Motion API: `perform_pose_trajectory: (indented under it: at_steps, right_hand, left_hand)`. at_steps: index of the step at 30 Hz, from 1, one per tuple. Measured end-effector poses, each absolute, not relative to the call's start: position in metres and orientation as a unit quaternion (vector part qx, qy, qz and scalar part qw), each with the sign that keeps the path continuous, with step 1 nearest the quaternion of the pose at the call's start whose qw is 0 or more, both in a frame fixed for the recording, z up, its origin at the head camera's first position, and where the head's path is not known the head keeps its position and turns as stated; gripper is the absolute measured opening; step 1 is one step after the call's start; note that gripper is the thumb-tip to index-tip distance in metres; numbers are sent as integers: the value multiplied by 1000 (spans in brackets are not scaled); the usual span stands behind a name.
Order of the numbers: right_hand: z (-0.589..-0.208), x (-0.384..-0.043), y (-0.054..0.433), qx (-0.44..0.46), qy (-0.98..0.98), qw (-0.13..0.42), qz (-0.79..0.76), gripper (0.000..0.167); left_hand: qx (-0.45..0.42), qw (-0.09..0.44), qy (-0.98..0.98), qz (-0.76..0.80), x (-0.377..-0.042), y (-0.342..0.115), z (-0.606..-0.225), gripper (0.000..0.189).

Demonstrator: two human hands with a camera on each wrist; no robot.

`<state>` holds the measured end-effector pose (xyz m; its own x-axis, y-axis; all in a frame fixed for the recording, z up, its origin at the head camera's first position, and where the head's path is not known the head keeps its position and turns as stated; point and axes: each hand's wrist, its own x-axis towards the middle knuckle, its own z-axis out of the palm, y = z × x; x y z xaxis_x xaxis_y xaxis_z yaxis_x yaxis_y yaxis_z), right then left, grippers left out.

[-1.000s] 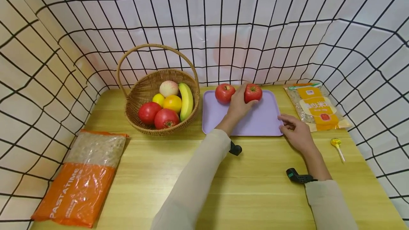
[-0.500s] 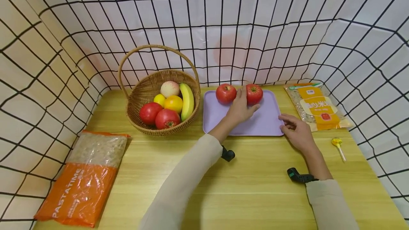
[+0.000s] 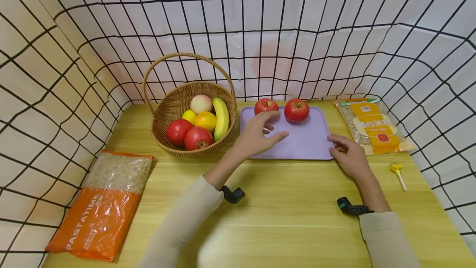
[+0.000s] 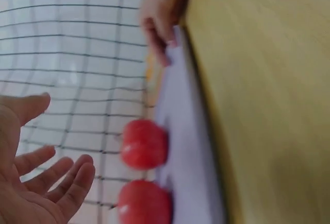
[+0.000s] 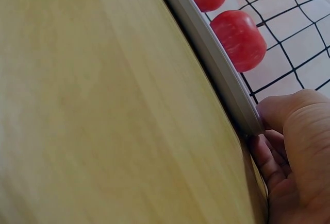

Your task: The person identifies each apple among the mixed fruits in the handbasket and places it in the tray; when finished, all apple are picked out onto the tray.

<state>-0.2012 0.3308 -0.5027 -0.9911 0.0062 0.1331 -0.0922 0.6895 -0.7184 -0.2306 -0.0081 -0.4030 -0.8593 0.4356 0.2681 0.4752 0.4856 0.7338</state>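
Two red apples, a left one (image 3: 265, 106) and a right one (image 3: 296, 111), sit side by side at the back of a lilac tray (image 3: 301, 144). My left hand (image 3: 256, 134) hovers over the tray's left part, holding nothing, its thumb and fingers spread apart. From the head it overlaps the lower edge of the left apple; in the left wrist view the fingers (image 4: 72, 183) stand apart from both fruits. At the tray's right edge, my right hand (image 3: 349, 156) pinches the rim, thumb (image 5: 289, 108) on top and fingertips below in the right wrist view.
A wicker basket (image 3: 163, 106) with a handle stands left of the tray, holding several fruits, including a banana (image 3: 221, 119). An orange pasta bag (image 3: 100, 206) lies far left. Right of the tray lie a yellow-labelled grain bag (image 3: 373, 125) and a lollipop (image 3: 398, 173).
My left hand has let go of the right apple and drawn back leftward and toward me, spreading its fingers. The right hand has stayed at the tray's edge.
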Motion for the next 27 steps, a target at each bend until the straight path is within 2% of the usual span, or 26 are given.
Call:
perform_pose_trajectory:
  at_steps: [7,17,27]
  right_hand:
    - [-500,-202,328,28,-915,66,398,39]
    - [-502,-204,331,31,-918,65,390,39]
    - [-503,-201,331,25,-919,60,390,39]
  left_hand:
    - [-241,85,-860,-441,-207,-70,-378,58]
    - [-163,176,-887,-394,-191,-145,-372,59]
    - [-110,177,-908,-363,-187,-181,-373,65]
